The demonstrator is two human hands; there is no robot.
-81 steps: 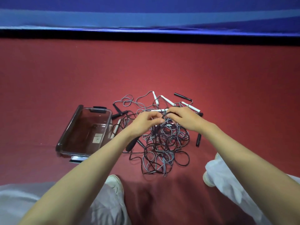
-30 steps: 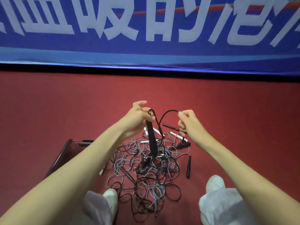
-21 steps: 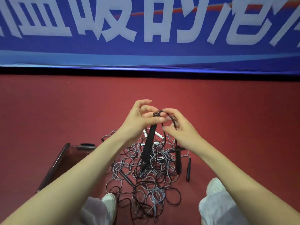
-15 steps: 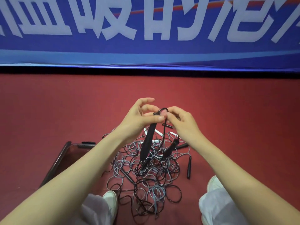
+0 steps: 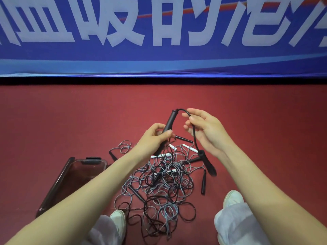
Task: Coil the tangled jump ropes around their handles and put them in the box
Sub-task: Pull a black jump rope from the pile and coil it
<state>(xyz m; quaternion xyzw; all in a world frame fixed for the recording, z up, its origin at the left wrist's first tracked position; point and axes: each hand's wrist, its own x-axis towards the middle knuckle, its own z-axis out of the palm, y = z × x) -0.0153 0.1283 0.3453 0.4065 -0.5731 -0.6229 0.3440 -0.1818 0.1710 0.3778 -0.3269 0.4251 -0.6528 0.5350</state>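
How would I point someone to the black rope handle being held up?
On the red floor lies a tangled pile of grey and black ropes. Just above it, the left hand grips a slim black cylindrical handle. It alone points upward; the others lie or dangle.

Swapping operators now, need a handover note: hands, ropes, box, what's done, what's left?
Left hand grips a black handle, tip up.
Right hand pinches its rope; the second handle dangles below.
Pile lies tangled on the floor, box to its left.
Done: one rope in hand, nothing coiled yet.
Left: coil it, box it, then the rest.
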